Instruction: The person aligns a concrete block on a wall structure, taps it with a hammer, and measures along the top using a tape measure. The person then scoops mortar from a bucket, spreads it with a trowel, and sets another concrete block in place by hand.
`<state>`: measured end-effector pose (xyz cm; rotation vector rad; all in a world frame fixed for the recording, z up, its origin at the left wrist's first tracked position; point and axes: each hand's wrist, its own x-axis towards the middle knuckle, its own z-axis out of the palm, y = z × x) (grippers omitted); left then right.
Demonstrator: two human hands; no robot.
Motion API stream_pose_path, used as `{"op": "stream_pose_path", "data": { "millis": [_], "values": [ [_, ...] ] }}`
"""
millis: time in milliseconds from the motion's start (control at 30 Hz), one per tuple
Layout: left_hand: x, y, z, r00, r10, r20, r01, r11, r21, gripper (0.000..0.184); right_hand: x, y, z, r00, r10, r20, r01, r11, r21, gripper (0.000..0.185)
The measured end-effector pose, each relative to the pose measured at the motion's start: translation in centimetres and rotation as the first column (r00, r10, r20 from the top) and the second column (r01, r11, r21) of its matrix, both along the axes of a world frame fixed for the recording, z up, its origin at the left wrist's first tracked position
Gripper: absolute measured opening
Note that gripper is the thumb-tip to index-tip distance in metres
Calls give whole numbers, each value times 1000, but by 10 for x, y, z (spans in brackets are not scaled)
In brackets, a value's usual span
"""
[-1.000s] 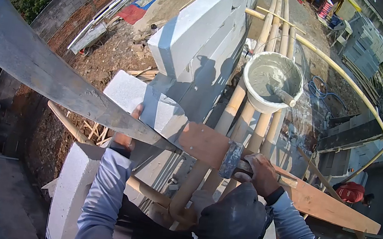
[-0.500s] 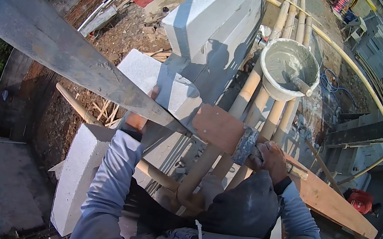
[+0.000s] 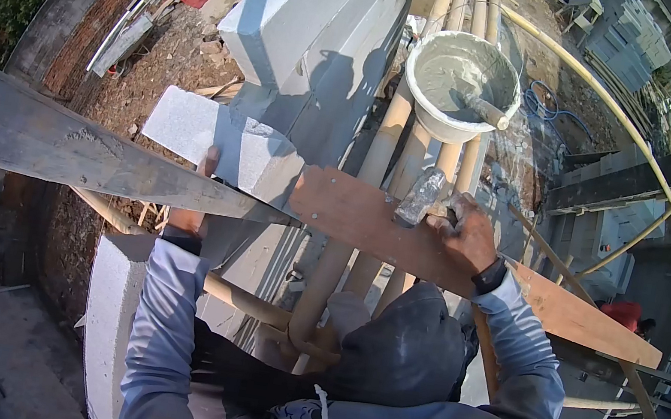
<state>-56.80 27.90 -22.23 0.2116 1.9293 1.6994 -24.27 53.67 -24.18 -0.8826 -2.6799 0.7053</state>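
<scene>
My right hand (image 3: 466, 236) is closed around the handle of a hammer, mostly hidden by my fingers. The grey metal hammer head (image 3: 420, 196) shows over the far edge of a brown wooden board (image 3: 360, 220) with a rough left end and nail heads. A long grey board (image 3: 101, 153) tapers in from the left and meets the brown one. My left hand (image 3: 186, 224) passes behind the grey board, which hides its middle. Fingertips come out on the far side, beside a white block (image 3: 245, 144) on top of the wall.
A white bucket of grey mortar (image 3: 462, 85) with a tool handle in it stands on bamboo poles (image 3: 385, 139). Larger white blocks (image 3: 295, 17) rise along the wall. Another block (image 3: 111, 306) stands near my left sleeve. At lower right is a person in red (image 3: 622, 314).
The hammer head has moved away from me towards the board's far edge, uncovering the board's face. My left hand stays at the grey board. The whole view has shifted.
</scene>
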Motion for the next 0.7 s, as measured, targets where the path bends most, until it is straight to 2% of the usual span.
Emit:
{"op": "stream_pose_path", "data": {
  "millis": [100, 133, 200, 233, 300, 333, 433, 467, 600, 667, 700],
  "values": [
    [-25, -16, -35, 996, -26, -84, 16, 993, -121, 60, -21, 33, 3, 990, -47, 136, 57, 996, -65, 38],
    [-26, -21, -38, 982, -100, -158, 78, 988, -135, 61, -29, 46, 1, 980, -54, 192, 72, 993, -89, 38],
    [-17, -27, -25, 933, -236, -271, 196, 966, -168, 62, -41, 70, -30, 962, -22, 274, 11, 999, 41, 33],
    [-12, -20, -19, 946, -211, -245, 175, 972, -159, 62, -46, 82, -54, 949, -12, 315, -21, 995, 102, 31],
    [-3, -6, -7, 968, -157, -194, 131, 981, -141, 61, -52, 116, -109, 893, 126, 432, -205, 968, 142, 28],
    [3, -5, 5, 957, -164, -241, 131, 980, -150, 65, -58, 126, -121, 829, 164, 535, -267, 956, 121, 31],
    [0, -13, 0, 910, -250, -330, 157, 946, -285, 66, -44, 128, -141, 852, 134, 507, -255, 951, 178, 32],
    [3, -11, -2, 914, -231, -333, 147, 955, -257, 66, -41, 130, -144, 811, 126, 571, -222, 970, 101, 37],
    [13, -3, 6, 920, -145, -363, 93, 983, -156, 64, -29, 132, -148, 849, 122, 514, -161, 986, 32, 42],
    [10, -2, 4, 968, -78, -240, 50, 991, -120, 64, -23, 133, -166, 887, 93, 452, -119, 992, 30, 47],
    [2, -2, 0, 994, -25, -109, 13, 994, -110, 64, -25, 132, -167, 902, 90, 423, -107, 994, 17, 45]
  ]
}}
